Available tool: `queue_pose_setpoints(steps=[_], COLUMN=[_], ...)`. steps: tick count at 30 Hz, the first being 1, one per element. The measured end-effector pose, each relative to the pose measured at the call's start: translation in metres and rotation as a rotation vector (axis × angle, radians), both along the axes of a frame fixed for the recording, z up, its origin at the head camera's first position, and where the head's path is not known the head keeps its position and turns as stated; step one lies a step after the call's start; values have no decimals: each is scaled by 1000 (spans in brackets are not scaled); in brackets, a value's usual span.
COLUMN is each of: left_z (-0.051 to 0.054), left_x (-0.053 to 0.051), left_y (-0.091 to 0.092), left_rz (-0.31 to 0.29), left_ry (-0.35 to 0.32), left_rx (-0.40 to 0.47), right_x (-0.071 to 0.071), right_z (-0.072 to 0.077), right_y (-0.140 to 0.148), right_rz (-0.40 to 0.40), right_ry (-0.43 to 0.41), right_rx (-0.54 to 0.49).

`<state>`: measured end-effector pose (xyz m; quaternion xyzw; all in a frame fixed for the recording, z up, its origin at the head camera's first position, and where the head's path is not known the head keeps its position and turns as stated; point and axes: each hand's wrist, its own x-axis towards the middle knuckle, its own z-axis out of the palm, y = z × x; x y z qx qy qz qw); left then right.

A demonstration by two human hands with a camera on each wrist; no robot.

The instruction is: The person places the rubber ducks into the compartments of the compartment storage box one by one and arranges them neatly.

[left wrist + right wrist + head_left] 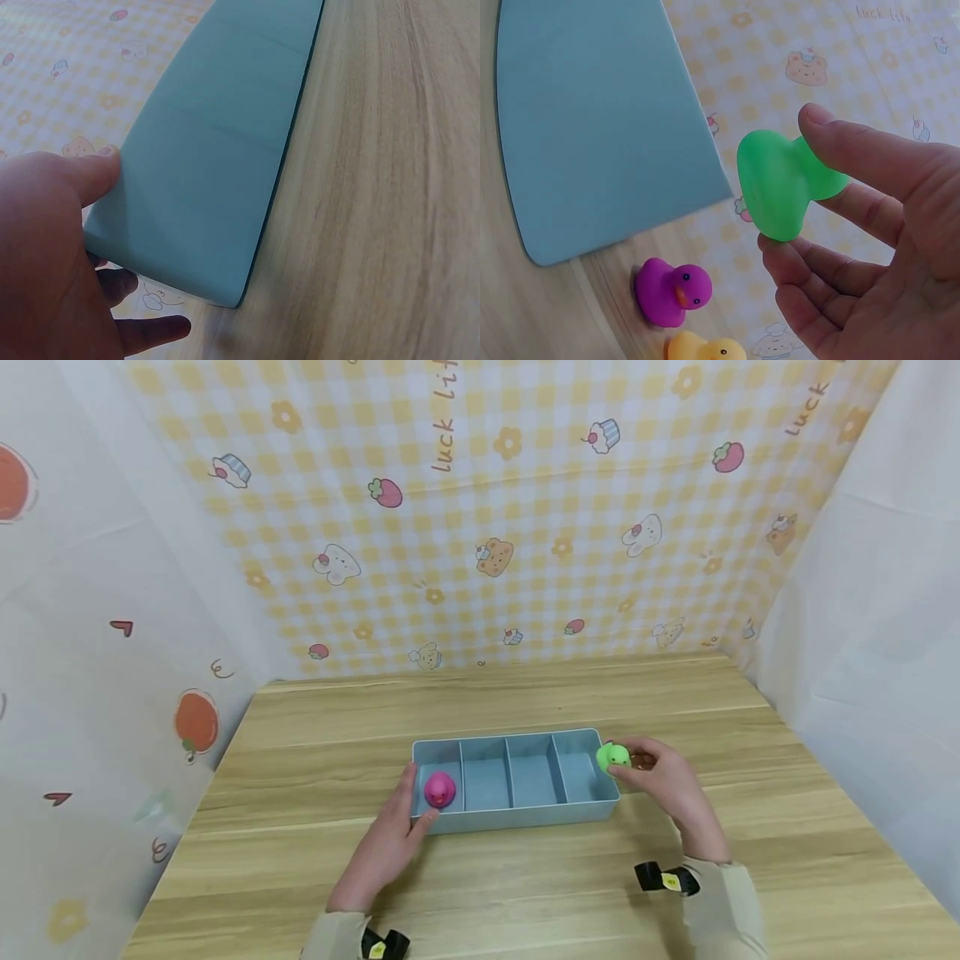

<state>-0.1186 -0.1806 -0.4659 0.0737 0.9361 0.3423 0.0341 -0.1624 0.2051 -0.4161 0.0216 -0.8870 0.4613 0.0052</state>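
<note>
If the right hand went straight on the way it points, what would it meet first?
Likely the blue tray at its right end, with the green duck leading, though height is unclear.

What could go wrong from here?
Green toy duck: pinched by the right hand at the right end of the divided tray, might slip and land outside. Purple toy duck and yellow toy duck: on the table near that end; the hand could knock them. Left hand: only at the left end, so a bump might swivel the tray.

Pale beige sleeves [723, 906], black blocky wrist-worn devices [648, 876] — yellow label [671, 882] on each
</note>
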Motion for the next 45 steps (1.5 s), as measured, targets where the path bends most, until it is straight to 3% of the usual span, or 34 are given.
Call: queue_pose_setpoints(steps=[45], left_z=[2], left_x=[0], left_y=[1], left_rz=[12], left_ry=[-19], left_rx=[19], right_x=[-18], right_z=[2], right_y=[-71], right_rz=[229], right_ry=[75], right_rx=[27])
